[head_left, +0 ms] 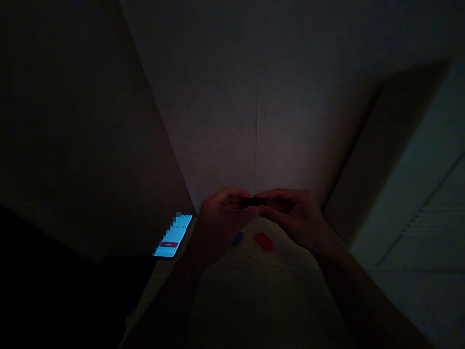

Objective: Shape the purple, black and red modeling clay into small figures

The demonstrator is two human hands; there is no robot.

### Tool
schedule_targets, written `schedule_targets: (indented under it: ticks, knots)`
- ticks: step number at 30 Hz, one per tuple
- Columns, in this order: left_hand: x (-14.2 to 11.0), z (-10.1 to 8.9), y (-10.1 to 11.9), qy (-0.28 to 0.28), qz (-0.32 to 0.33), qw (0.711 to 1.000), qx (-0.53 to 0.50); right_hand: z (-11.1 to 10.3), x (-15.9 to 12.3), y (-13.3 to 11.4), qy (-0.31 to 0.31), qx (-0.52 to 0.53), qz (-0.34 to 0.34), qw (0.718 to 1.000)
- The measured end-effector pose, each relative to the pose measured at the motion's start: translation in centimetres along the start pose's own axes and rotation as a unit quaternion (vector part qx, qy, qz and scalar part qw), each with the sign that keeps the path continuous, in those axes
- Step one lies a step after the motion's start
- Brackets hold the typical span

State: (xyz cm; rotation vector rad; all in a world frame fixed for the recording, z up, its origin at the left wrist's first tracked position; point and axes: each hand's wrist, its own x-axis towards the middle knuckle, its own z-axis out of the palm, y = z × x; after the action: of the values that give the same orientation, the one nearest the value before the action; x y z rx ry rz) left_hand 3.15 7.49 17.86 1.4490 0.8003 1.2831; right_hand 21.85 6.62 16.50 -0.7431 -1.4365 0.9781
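Note:
In dim light, my left hand (225,211) and my right hand (294,211) meet near the far end of a pale surface (261,295). Between them they hold a small dark block-like object (253,202), closed around it from both sides. Its kind is too dark to make out. On the surface just below my hands lies a red rounded piece (264,241). Left of that, beside my left wrist, is a small blue piece (238,238). A few tiny red bits are scattered close by.
A lit phone (173,237) lies on the left edge of the surface, partly pixelated. A pale wall (218,121) with a vertical seam rises behind. A dark panel (90,145) stands at left, and a light panelled piece (410,203) leans at right.

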Motion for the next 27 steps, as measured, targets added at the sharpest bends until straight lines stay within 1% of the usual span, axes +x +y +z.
schedule_targets:
  ticks: [4, 7, 11, 14, 16, 18, 20, 22, 23, 25, 27]
  knots:
    - [-0.1, -0.4, 0.0, -0.032, -0.004, 0.999, -0.027, 0.0, -0.1, -0.4, -0.027, 0.052, 0.025, 0.998]
    - [-0.2, -0.6, -0.4, -0.055, -0.012, 0.995, -0.077, 0.0, 0.0, -0.5, -0.035, 0.118, 0.048, 0.991]
    - [-0.4, -0.4, -0.7, -0.050, -0.038, 0.986, -0.153, 0.1, 0.1, -0.3, -0.048, 0.214, 0.105, 0.970]
    - [-0.3, 0.0, -0.5, -0.033, -0.056, 0.980, -0.190, 0.3, 0.2, 0.2, -0.043, 0.245, 0.136, 0.959]
    - [-0.2, 0.1, -0.5, -0.020, -0.044, 0.980, -0.194, 0.4, 0.3, 0.4, -0.021, 0.223, 0.124, 0.967]
    - [-0.1, 0.1, -0.6, -0.005, -0.021, 0.986, -0.167, 0.5, 0.3, 0.5, 0.027, 0.164, 0.080, 0.983]
    - [-0.1, 0.0, -0.8, 0.016, 0.000, 0.994, -0.110, 0.6, 0.2, 0.2, 0.090, 0.076, 0.026, 0.993]
    - [-0.2, 0.0, -0.9, 0.041, 0.017, 0.998, -0.051, 0.7, -0.2, -0.2, 0.138, -0.027, -0.030, 0.990]
    - [-0.3, 0.0, -0.9, 0.052, 0.026, 0.998, -0.030, 0.8, -0.3, -0.5, 0.146, -0.076, -0.058, 0.985]
    - [-0.5, 0.2, -0.5, 0.066, 0.045, 0.997, -0.007, 1.0, -0.7, -0.9, 0.135, -0.147, -0.107, 0.974]
    - [-0.8, 0.3, 0.0, 0.068, 0.062, 0.996, 0.002, 1.2, -1.0, -1.0, 0.099, -0.162, -0.116, 0.975]
